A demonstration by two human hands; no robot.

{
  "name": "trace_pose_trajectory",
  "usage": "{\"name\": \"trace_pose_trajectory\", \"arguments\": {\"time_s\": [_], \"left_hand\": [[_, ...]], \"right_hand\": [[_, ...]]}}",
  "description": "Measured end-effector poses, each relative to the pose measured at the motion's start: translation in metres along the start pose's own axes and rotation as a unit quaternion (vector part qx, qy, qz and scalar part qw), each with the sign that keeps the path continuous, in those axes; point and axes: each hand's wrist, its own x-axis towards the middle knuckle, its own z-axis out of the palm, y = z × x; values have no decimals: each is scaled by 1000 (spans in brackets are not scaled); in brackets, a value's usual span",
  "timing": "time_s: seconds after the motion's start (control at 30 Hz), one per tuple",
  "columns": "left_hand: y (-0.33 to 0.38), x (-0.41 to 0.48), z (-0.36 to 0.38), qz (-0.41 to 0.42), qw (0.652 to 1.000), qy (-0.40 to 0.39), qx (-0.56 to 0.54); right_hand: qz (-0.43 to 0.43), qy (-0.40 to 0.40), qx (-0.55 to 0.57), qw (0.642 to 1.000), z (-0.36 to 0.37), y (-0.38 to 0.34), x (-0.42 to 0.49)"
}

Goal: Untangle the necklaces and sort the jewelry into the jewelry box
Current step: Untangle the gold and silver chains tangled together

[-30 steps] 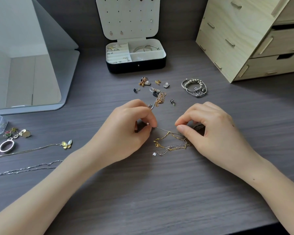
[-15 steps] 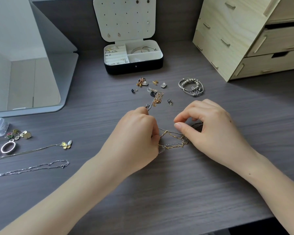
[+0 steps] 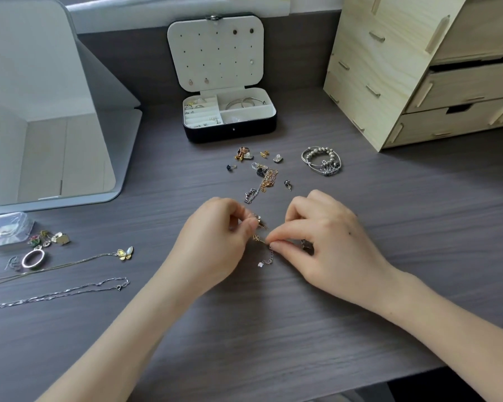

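Grey wood-grain desk (image 3: 273, 329) is filling my feed, and I am taking the jewelry box (image 3: 230, 132) at its far side as my marker. Wooden drawers (image 3: 389, 68) are standing to the right of the box, a mirror (image 3: 41, 111) to its left. The box is sitting with its lid up, rings (image 3: 199, 105) and a bangle (image 3: 244, 102) lying in its compartments, so I judge it is open to take sorted pieces.

Both hands are working in front of the box, nearer me. The left hand (image 3: 212, 245) is pinching one side of the knot of chains (image 3: 261, 241) between thumb and curled fingers. The right hand (image 3: 328, 242) is pinching the other side, its fingertips narrow and nearly meeting the left. I judge they are teasing strands apart low over the desk, so nothing drops far.

Two necklaces (image 3: 55, 294) are lying stretched out far to the front-left of the box, apparently freed and laid straight. Bracelets (image 3: 321, 161) and a small heap of chains and earrings (image 3: 263, 178) are lying just in front of the box, not yet sorted.
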Motion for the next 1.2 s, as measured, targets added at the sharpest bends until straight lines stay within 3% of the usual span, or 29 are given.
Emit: {"name": "trace_pose_trajectory", "arguments": {"time_s": [0.23, 0.5, 0.63, 0.77, 0.87, 0.93, 1.1, 1.2], "left_hand": [[-5, 8, -1, -20, 999, 20, -32], [-11, 16, 6, -10, 999, 40, -8], [-14, 17, 6, -8, 999, 43, 2], [-17, 15, 4, -16, 998, 50, 17], [-18, 14, 2, -10, 999, 44, 17], [-18, 14, 0, -3, 999, 36, 19], [-16, 3, 1, 49, 997, 58, -15], [-9, -6, 1, 145, 987, 65, -27]], "right_hand": [[-5, 62, -115, 991, 14, -13, 7], [31, 29, -165, 985, 19, -11, 21], [38, 20, -109, 993, 21, -11, 26], [119, -16, 32, 992, 6, -11, 26], [165, -46, 230, 958, -18, -14, 29], [169, -58, 298, 937, -34, -18, 32], [174, -61, 328, 927, -58, -21, 34], [183, -56, 331, 924, -69, -21, 27]]}}
